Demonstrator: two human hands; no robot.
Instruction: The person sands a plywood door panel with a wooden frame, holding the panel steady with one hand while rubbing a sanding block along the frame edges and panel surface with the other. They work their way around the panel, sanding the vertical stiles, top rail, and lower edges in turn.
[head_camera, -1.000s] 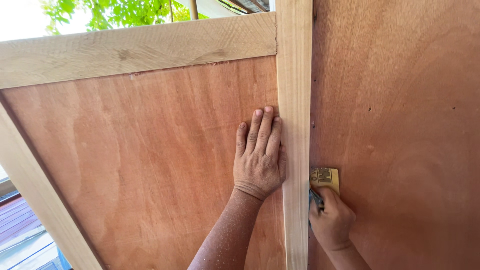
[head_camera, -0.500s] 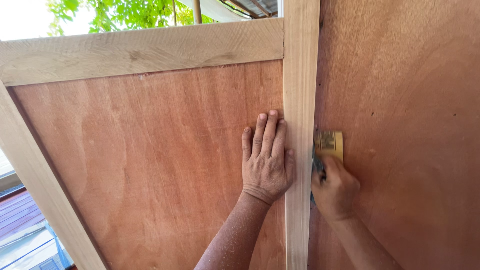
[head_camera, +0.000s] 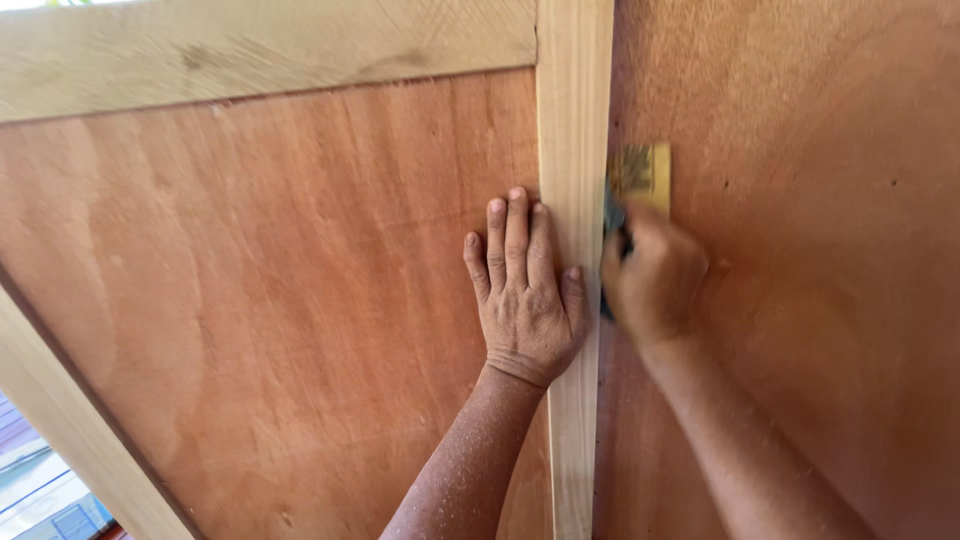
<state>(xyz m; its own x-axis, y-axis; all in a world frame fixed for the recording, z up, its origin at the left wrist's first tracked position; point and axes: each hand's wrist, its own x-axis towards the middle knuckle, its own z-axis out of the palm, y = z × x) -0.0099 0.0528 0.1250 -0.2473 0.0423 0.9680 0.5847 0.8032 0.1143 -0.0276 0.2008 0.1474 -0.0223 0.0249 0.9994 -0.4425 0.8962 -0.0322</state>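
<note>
- head view: the person's left hand lies flat on a reddish plywood panel, fingers straight, close together and pointing to 12 o'clock.
- nothing is held in that hand; the palm is open against the panel, and its little-finger edge touches the pale upright wooden strip just at its 3 o'clock.
- the left forearm comes up from about 6 o'clock and is speckled with fine pale dust.
- the right hand is on the other side of the upright strip, at 3 o'clock from the left hand, and looks blurred.
- the right hand is closed around a small tan sanding block, which sticks out of the fist toward 12 o'clock.
- the block has a darker part low down near the fingers; its exact shape cannot be told through the blur.
- the block lies against the second plywood panel, just beside the right edge of the upright strip; whether it touches the strip cannot be told.
- a pale horizontal wooden rail runs across the top from 9 o'clock and meets the upright strip near 12 o'clock.
- a pale slanted board crosses the corner at about 8 o'clock.
- past that board, at 7 o'clock, a small patch of bright outdoor ground shows, too small to make out.
</note>
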